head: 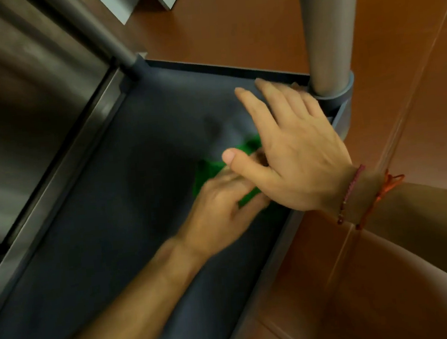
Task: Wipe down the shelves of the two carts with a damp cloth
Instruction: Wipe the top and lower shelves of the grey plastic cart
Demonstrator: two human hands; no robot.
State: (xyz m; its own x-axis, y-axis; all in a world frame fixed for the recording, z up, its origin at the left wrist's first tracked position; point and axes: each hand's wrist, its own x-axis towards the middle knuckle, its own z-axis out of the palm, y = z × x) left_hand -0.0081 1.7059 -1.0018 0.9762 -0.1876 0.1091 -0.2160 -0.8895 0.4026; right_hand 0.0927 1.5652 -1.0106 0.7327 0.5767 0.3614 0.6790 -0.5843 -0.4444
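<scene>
Working the green cloth (209, 170) on the dark grey cart shelf (126, 195), near the right-hand corner, close to the post (327, 36). Cloth is lying bunched on the shelf surface, mostly hidden under both hands.

My left hand (218, 210) is pressing on the cloth, fingers curled down over it. It's blurred, so I'm reading that as a loose grip on the fabric, probably regathering it for a better wiping pad. My right hand (294, 146) is hovering above, fingers spread and open, gripping nothing; fingertips are reaching toward the far shelf rim (220, 67) by the post base, thumb sitting just over the cloth. Likely steadying, or getting ready to take the cloth over; I can't tell which.

Bracelets (356, 194) are sitting on the right wrist, clear of the shelf.

Corner around the post collar is looking like the awkward spot; the raised rim is boxing the cloth in, so I'm expecting to push it along the edge.

Stainless steel unit (25, 112) is butting against the shelf's left side. Brown floor (229, 18) is showing beyond.
</scene>
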